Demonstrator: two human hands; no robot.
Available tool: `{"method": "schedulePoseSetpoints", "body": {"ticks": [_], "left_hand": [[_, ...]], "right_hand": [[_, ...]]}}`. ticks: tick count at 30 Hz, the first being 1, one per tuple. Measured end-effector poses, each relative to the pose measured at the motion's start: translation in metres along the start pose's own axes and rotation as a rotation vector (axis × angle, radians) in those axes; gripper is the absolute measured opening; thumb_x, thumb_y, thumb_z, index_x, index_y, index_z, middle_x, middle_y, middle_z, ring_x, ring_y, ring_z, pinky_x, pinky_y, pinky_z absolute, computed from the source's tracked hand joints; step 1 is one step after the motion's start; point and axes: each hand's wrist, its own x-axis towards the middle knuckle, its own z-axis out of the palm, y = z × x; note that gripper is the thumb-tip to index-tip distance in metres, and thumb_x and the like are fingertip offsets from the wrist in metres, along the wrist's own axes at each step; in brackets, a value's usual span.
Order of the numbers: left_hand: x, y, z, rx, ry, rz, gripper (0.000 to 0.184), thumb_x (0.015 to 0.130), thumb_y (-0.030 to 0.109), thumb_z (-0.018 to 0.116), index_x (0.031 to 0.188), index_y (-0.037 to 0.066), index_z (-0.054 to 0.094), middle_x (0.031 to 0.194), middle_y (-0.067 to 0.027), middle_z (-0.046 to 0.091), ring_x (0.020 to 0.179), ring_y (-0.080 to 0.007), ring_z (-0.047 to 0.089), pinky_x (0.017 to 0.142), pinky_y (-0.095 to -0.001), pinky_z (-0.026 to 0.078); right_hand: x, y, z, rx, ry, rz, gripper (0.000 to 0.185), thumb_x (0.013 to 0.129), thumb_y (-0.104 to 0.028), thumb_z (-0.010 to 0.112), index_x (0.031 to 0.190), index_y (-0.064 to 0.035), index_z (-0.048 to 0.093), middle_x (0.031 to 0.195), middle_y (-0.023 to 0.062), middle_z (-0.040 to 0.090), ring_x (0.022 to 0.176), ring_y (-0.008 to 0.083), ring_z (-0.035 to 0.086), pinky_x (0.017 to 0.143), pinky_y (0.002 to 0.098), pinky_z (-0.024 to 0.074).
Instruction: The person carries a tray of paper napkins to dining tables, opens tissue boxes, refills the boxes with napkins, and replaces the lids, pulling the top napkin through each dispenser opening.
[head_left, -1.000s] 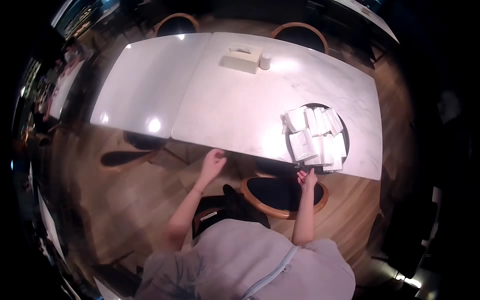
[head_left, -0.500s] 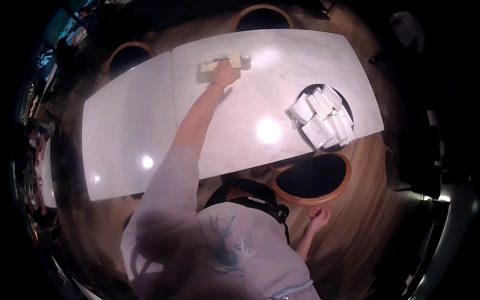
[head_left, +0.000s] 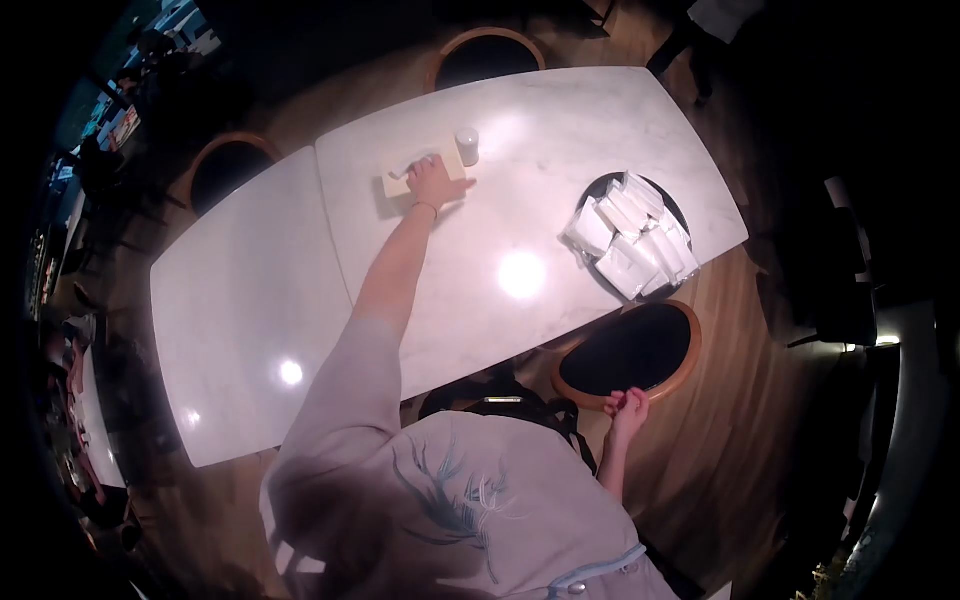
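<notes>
My left hand lies over the top of a pale tissue box on the marble table, its fingers at the slot where a white tissue sticks out. The thumb is spread to the right. A small white cylinder stands right beside the box. My right hand hangs over the near chair's edge with its fingers loosely curled and apart, nothing visible in them. A round black tray heaped with white wrapped packets sits at the table's right end.
A black-seated chair with a wooden rim stands at the near side of the table. Two similar chairs are along the far side. Another person stands beyond the table at the top right.
From beside the table, my left hand has reached forward onto the tissue box, and its thumb has since spread. My right hand has drawn back from the tray. The view has shifted and turned.
</notes>
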Motion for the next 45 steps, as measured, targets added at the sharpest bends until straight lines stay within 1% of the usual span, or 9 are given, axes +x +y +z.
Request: {"method": "schedulePoseSetpoints", "body": {"ticks": [13, 19, 20, 24, 31, 35, 39, 41, 45], "left_hand": [[-0.230, 0.005, 0.033, -0.207, -0.196, 0.745, 0.062, 0.060, 0.045, 0.071, 0.110, 0.012, 0.055, 0.119, -0.0121, 0.044, 0.117, -0.0323, 0.037, 0.090, -0.0481, 0.031], [-0.303, -0.055, 0.014, -0.042, -0.186, 0.595, 0.048, 0.074, 0.023, 0.063, 0.118, 0.040, 0.054, 0.134, -0.0075, 0.036, 0.129, -0.0326, 0.025, 0.093, -0.0475, 0.029], [-0.308, -0.059, 0.012, -0.050, -0.200, 0.494, 0.056, 0.078, 0.007, 0.054, 0.120, 0.044, 0.052, 0.133, -0.0072, 0.037, 0.129, -0.0322, 0.026, 0.094, -0.0462, 0.028], [-0.311, -0.079, 0.026, -0.024, -0.117, 0.415, 0.064, 0.075, 0.000, 0.047, 0.122, 0.043, 0.051, 0.131, -0.0108, 0.041, 0.129, -0.0294, 0.027, 0.096, -0.0447, 0.027], [-0.314, -0.092, 0.042, -0.335, -0.495, 0.202, 0.049, 0.085, 0.034, 0.048, 0.133, 0.041, 0.038, 0.141, -0.0162, 0.024, 0.133, -0.0328, 0.017, 0.102, -0.0496, 0.017], [-0.302, -0.092, 0.043, -0.254, -0.461, 0.259, 0.061, 0.079, 0.057, 0.050, 0.136, 0.041, 0.032, 0.147, -0.0162, 0.010, 0.136, -0.0349, 0.007, 0.104, -0.0526, 0.012], [-0.280, -0.095, 0.038, -0.094, -0.356, 0.385, 0.079, 0.064, 0.070, 0.058, 0.134, 0.041, 0.035, 0.146, -0.0184, 0.012, 0.134, -0.0394, 0.009, 0.103, -0.0524, 0.015], [-0.278, -0.095, 0.038, -0.100, -0.327, 0.429, 0.087, 0.058, 0.068, 0.064, 0.135, 0.038, 0.036, 0.146, -0.0181, 0.011, 0.134, -0.0404, 0.009, 0.102, -0.0533, 0.016], [-0.292, -0.087, 0.050, -0.266, -0.199, 0.430, 0.074, 0.064, 0.049, 0.070, 0.130, 0.028, 0.044, 0.143, -0.0160, 0.019, 0.133, -0.0336, 0.015, 0.099, -0.0504, 0.020]], "right_hand": [[0.065, 0.001, 0.154, -0.116, -0.557, -0.007, 0.013, 0.088, -0.012, 0.048, 0.099, -0.0054, 0.050, 0.082, 0.0079, 0.060, 0.067, 0.0125, 0.059, 0.052, 0.0228, 0.0458], [0.042, 0.022, 0.230, -0.635, -0.787, -1.041, 0.032, 0.082, -0.011, 0.047, 0.113, -0.0044, 0.052, 0.113, 0.0187, 0.055, 0.105, 0.0324, 0.051, 0.089, 0.0414, 0.0408], [0.037, 0.031, 0.234, -0.643, -0.803, -1.034, 0.032, 0.082, -0.011, 0.047, 0.113, -0.0044, 0.052, 0.113, 0.0187, 0.055, 0.105, 0.0324, 0.051, 0.089, 0.0414, 0.0408], [0.025, 0.056, 0.243, -0.742, -1.013, -0.637, 0.037, 0.084, -0.013, 0.041, 0.119, -0.0051, 0.050, 0.124, 0.0186, 0.049, 0.113, 0.0329, 0.047, 0.093, 0.0395, 0.0381], [0.017, 0.082, 0.224, -0.566, -1.065, -0.229, 0.054, 0.073, 0.000, 0.047, 0.126, -0.0093, 0.048, 0.133, 0.0173, 0.042, 0.122, 0.0314, 0.041, 0.102, 0.0351, 0.0323], [-0.010, 0.055, 0.215, -0.726, -1.037, -0.517, 0.056, 0.065, 0.003, 0.055, 0.119, -0.0109, 0.055, 0.131, 0.0263, 0.038, 0.121, 0.0411, 0.038, 0.101, 0.0367, 0.0336], [0.004, 0.076, 0.216, -0.666, -1.061, -0.416, 0.044, 0.066, -0.001, 0.060, 0.109, -0.0117, 0.061, 0.129, 0.0284, 0.037, 0.121, 0.0425, 0.036, 0.100, 0.0402, 0.0341], [0.007, 0.081, 0.217, -0.853, -0.902, -0.771, 0.032, 0.068, -0.005, 0.063, 0.099, -0.0125, 0.065, 0.130, 0.0236, 0.039, 0.124, 0.0373, 0.032, 0.099, 0.0435, 0.0309], [0.014, 0.072, 0.209, -0.819, -0.945, -1.050, 0.026, 0.071, -0.005, 0.060, 0.095, -0.0130, 0.064, 0.132, 0.0146, 0.042, 0.124, 0.0327, 0.030, 0.100, 0.0444, 0.0245]]}}
